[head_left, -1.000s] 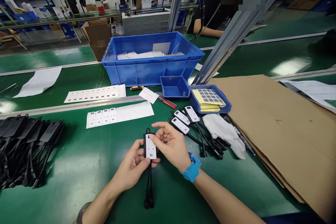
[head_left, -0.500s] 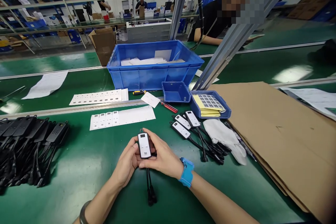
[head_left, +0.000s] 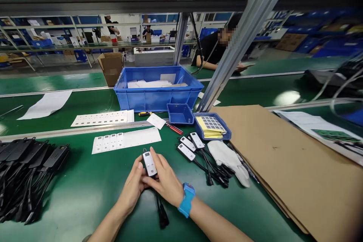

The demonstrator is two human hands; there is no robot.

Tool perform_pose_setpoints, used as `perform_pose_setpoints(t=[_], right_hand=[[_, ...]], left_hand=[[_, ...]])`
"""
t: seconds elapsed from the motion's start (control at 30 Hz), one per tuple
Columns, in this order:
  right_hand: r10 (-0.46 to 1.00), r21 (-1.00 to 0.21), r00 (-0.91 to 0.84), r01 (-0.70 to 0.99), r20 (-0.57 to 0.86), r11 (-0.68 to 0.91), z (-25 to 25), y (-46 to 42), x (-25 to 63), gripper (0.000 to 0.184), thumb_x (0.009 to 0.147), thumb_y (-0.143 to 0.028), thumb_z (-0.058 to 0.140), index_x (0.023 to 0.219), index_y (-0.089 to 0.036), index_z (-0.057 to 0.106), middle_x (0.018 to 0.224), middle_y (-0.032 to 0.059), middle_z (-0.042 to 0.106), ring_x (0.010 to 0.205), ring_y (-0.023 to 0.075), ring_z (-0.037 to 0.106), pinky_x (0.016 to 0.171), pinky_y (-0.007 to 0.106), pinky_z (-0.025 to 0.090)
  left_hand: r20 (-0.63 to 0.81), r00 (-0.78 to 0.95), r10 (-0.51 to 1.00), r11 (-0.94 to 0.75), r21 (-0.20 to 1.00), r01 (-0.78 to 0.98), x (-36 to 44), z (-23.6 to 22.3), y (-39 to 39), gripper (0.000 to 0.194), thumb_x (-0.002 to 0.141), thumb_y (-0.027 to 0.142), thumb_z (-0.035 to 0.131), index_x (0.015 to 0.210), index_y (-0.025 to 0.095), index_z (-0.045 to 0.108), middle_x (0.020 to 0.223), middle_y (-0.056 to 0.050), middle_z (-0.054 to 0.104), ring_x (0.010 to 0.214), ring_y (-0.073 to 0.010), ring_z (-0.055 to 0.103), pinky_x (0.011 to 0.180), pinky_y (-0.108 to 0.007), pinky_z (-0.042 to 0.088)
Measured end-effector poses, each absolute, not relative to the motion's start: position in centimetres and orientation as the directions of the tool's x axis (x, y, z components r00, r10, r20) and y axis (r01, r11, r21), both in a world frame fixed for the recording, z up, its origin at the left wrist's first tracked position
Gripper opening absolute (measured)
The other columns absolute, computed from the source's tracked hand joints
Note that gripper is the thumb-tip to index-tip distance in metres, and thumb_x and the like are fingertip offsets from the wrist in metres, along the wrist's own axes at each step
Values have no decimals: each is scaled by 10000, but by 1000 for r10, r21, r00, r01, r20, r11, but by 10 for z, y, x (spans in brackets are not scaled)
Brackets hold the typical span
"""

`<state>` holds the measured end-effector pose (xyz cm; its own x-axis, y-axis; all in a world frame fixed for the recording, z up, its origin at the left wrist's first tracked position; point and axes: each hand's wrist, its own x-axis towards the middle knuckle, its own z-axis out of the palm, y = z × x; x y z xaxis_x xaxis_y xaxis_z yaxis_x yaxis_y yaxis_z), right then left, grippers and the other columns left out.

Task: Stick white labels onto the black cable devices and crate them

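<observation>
Both my hands hold one small black module [head_left: 149,164] with a white label on its face, low over the green table. My left hand [head_left: 132,186] grips it from the left and below. My right hand [head_left: 166,180], with a blue watch on the wrist, closes on it from the right, thumb on the label. Two black cables [head_left: 161,211] hang from the module toward me. Three labelled modules [head_left: 188,146] lie just right of my hands. A white label sheet [head_left: 126,140] lies beyond my hands.
A heap of unlabelled black modules [head_left: 27,174] sits at left. Behind are a large blue bin [head_left: 155,89], two small blue trays [head_left: 180,113], a red screwdriver [head_left: 173,128] and a white glove [head_left: 228,159]. Brown cardboard [head_left: 286,162] covers the right. A person works across the belt.
The camera has tilted up, so the hands and module now sit lower and smaller in view. My right hand has shifted from pinching the label at the top to closing over the module.
</observation>
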<state>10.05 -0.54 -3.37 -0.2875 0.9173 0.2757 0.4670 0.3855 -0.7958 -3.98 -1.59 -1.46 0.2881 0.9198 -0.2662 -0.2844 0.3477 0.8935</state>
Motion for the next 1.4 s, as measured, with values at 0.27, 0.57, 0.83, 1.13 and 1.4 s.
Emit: perform_pose_setpoints(t=[0.27,0.57,0.83,1.13,1.4], right_hand=[[982,-94,37,995,185,-20,-10,27,166,579,799,44,402,1376,1,420,1177,264,546,1055,347,584,890,462,493],[838,-402,-412,742,356,536,-17,99,72,312,830,-57,542,1109,-159,636,1049,113,636,967,239,607,865,355,492],[812,-557,-350,597,467,578,-37,126,6,94,876,-154,543,829,-145,624,907,65,587,898,222,585,806,378,484],[846,-806,-206,261,492,532,2,39,81,159,960,-293,455,860,-205,541,891,45,548,852,195,539,764,324,429],[938,-923,-61,168,342,347,-21,10,117,185,954,-388,461,922,-218,528,858,39,534,797,194,524,715,329,426]], left_hand=[[237,86,968,-184,430,884,-106,-31,23,440,901,331,458,1307,166,499,1344,-177,515,1281,-341,440,1041,-535,367],[242,-48,969,35,60,998,-117,-37,23,400,918,187,401,1296,88,483,1312,-240,528,1213,-371,476,982,-623,341],[280,-60,958,41,71,997,-119,-35,19,396,887,135,436,1277,87,486,1211,-206,587,1120,-332,531,938,-539,394],[436,-353,828,335,121,935,-167,-8,30,457,885,181,451,1335,108,416,1221,-203,508,1060,-321,497,818,-427,420],[543,-578,609,563,217,797,-229,12,20,463,868,241,503,1295,70,440,1098,-204,504,1025,-359,475,809,-478,415]])
